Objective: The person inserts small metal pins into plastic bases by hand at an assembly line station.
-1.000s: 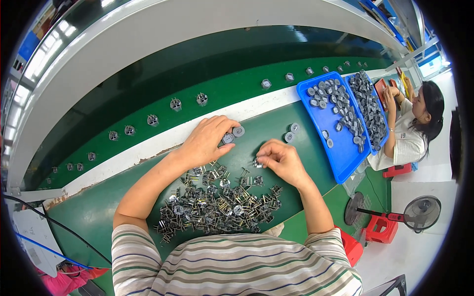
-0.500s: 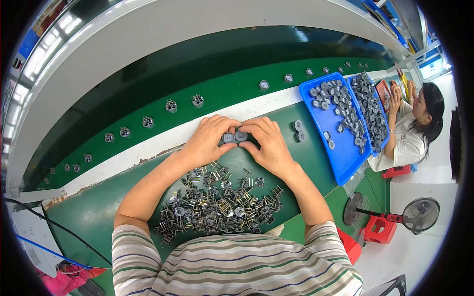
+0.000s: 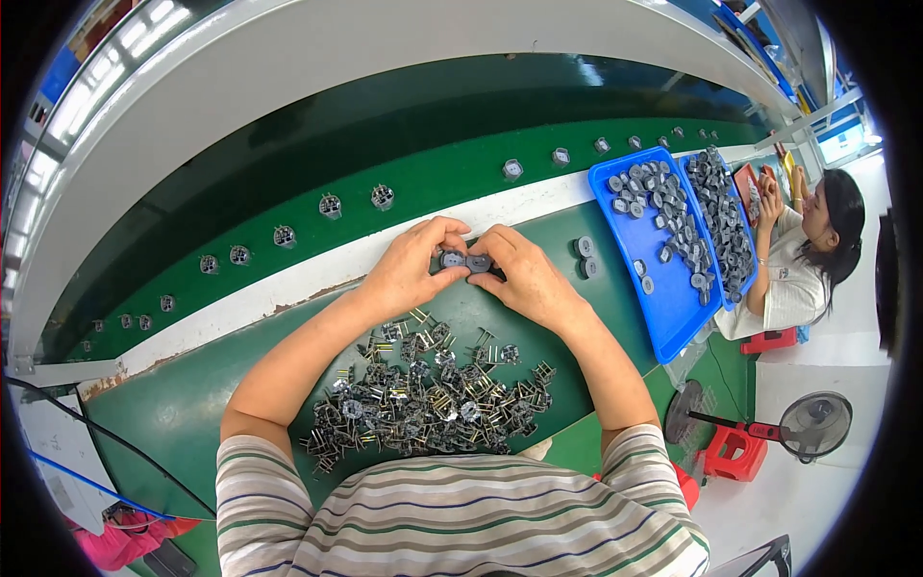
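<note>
Two round dark grey plastic housings are side by side between my hands above the green bench. My left hand [image 3: 406, 266] pinches the left housing [image 3: 452, 259] between thumb and fingers. The right housing [image 3: 478, 263] is gripped by my right hand [image 3: 529, 281], whose fingers cover part of it. The pieces touch or nearly touch; I cannot tell whether they are joined. Just below my hands lies a heap of pin inserts [image 3: 428, 399], dark discs with brass-coloured prongs. Beside my right hand, a pair of grey housings [image 3: 586, 258] rests on the bench.
A blue tray [image 3: 639, 298] of grey housings stands to the right, with another full tray [image 3: 723, 221] behind it. Beyond a white ledge [image 3: 317, 303], a green belt [image 3: 433, 178] carries spaced-out parts. A co-worker [image 3: 788, 250] sits at the far right, near a fan [image 3: 815, 426].
My right fingers have curled closer around the right housing, covering more of it. The parts on the belt have shifted slightly left. The view has moved a little.
</note>
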The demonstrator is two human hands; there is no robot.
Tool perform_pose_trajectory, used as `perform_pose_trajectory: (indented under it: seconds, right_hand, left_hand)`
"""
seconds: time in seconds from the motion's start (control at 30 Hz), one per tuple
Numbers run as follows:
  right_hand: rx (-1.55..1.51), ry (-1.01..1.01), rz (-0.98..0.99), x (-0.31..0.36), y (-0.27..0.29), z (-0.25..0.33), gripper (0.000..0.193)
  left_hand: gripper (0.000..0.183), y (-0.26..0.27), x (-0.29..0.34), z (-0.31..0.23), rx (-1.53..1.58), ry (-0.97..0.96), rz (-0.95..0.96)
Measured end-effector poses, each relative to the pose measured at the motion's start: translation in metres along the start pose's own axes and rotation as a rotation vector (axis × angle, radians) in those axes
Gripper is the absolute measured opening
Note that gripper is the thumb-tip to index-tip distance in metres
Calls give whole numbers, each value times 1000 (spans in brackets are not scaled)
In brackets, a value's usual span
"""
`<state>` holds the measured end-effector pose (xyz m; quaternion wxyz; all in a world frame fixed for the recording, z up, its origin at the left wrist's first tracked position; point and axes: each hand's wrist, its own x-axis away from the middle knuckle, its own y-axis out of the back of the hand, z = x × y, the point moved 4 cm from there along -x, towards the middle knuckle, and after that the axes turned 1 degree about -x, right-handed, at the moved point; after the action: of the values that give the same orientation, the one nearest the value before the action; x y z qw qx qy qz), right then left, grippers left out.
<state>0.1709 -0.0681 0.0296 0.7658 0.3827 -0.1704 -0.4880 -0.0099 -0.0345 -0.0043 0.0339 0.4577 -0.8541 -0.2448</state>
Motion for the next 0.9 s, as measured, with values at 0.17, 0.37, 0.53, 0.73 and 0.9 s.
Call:
perform_pose_trajectory:
  seconds: [0.17, 0.37, 0.53, 0.73, 0.9]
  right_hand:
    - [157, 117, -68, -4, 5, 1, 20]
    - [81, -189, -56, -4, 20, -29, 19]
    - [331, -135, -288, 22, 46, -33, 17]
    - [116, 31, -165, 43, 34, -5, 20]
    - [176, 54, -261, 44, 9, -16, 14]
  left_hand:
    - [58, -3, 1, 12, 26, 15, -62]
    - [58, -3, 3, 2, -135, -124, -120]
    - [61, 3, 4, -8, -248, -89, 66]
    - [47, 30, 10, 1, -183, -213, 361]
    - [44, 14, 2, -3, -246, -98, 300]
